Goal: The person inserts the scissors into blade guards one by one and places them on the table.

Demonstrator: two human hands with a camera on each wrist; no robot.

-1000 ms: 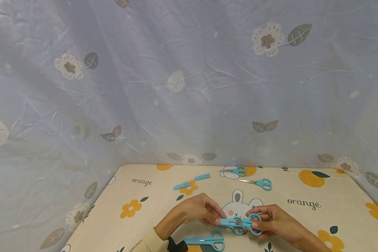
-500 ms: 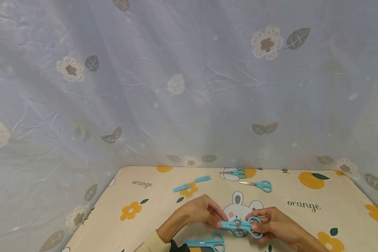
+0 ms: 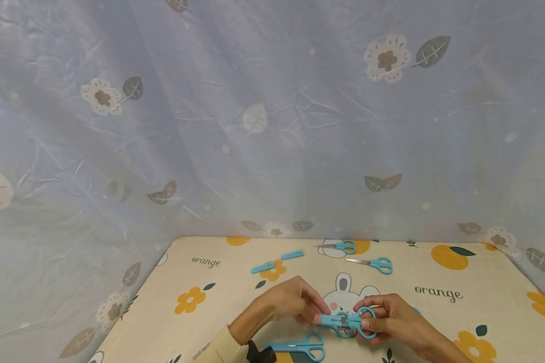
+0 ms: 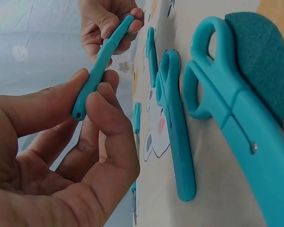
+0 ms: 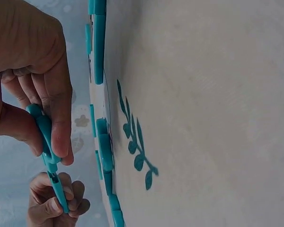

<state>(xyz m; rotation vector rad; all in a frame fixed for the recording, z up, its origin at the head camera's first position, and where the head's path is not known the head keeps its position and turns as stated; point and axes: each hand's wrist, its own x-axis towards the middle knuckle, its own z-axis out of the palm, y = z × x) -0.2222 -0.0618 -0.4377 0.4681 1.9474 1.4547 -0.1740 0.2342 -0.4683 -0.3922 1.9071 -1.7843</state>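
In the head view my left hand (image 3: 292, 305) pinches the blue sheath end of a pair of scissors (image 3: 333, 321) between thumb and fingers. My right hand (image 3: 392, 320) holds the same scissors by the finger loops. A bit of metal shows between sheath and handles. The left wrist view has the scissors (image 4: 98, 71) slanting between both hands, raised off the table. Beyond them, on the cloth, lies another sheathed pair (image 4: 177, 137), mostly hidden in the head view. Closer to my left sleeve rests a further sheathed pair of scissors (image 3: 297, 347).
Two bare-bladed scissors, one farther back (image 3: 345, 246) and one nearer (image 3: 379, 265), lie behind the hands. Two loose blue sheaths, one (image 3: 262, 267) and another (image 3: 292, 254), lie left of them. A patterned cloth (image 3: 227, 297) covers the table; a pale curtain (image 3: 272, 151) hangs behind.
My left hand and the sheath have shifted slightly to the right, closer to the right hand. Both hands keep the same hold, and the other scissors and sheaths stay put.
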